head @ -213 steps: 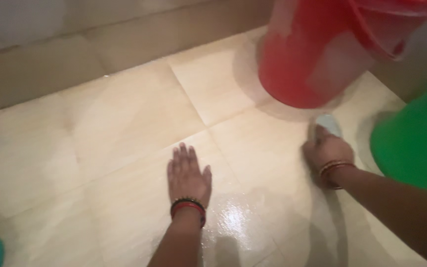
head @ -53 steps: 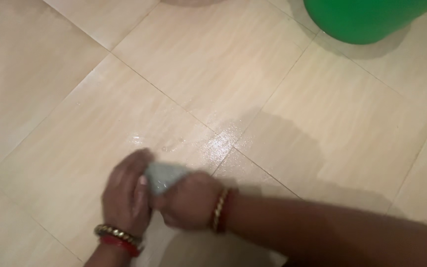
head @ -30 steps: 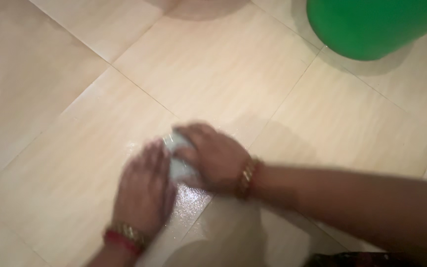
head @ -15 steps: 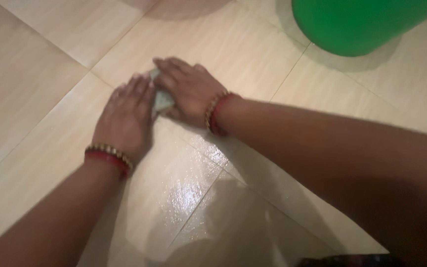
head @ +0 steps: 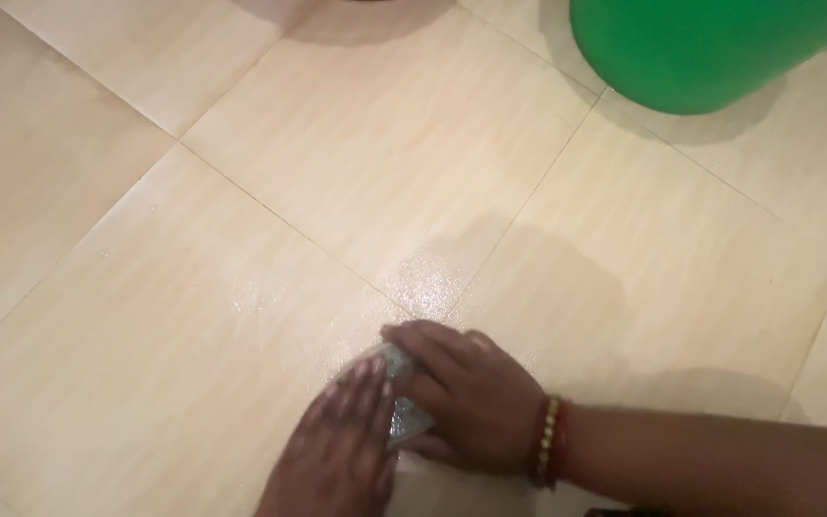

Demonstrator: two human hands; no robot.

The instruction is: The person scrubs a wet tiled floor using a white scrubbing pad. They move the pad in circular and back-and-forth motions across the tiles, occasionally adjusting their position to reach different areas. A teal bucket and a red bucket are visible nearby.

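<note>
Both hands press down on a small grey-green scrubbing pad (head: pixel 402 394) that lies on the tiled floor (head: pixel 241 239) near the bottom of the view. The right hand (head: pixel 466 400) covers the pad's right side with its fingers (head: pixel 413 337) bent over the top edge, pressed onto the pad rather than wrapped round it; whether they truly grasp it cannot be told. The left hand (head: pixel 342 460) lies flat, palm down, its fingers (head: pixel 361 388) stretched out and close together, the tips resting on the pad's left edge, so the pad shows only as a narrow, rough, speckled strip between the two hands. A band of gold and red bangles (head: pixel 549 442) sits on the right wrist. The floor is made of large square beige tiles with a faint streaked grain and thin grout lines; the patch just beyond the hands glistens wet and catches the light. Well apart, at the top right, stands a smooth, round, bright green plastic bucket (head: pixel 701 48), partly cut off by the edge.
</note>
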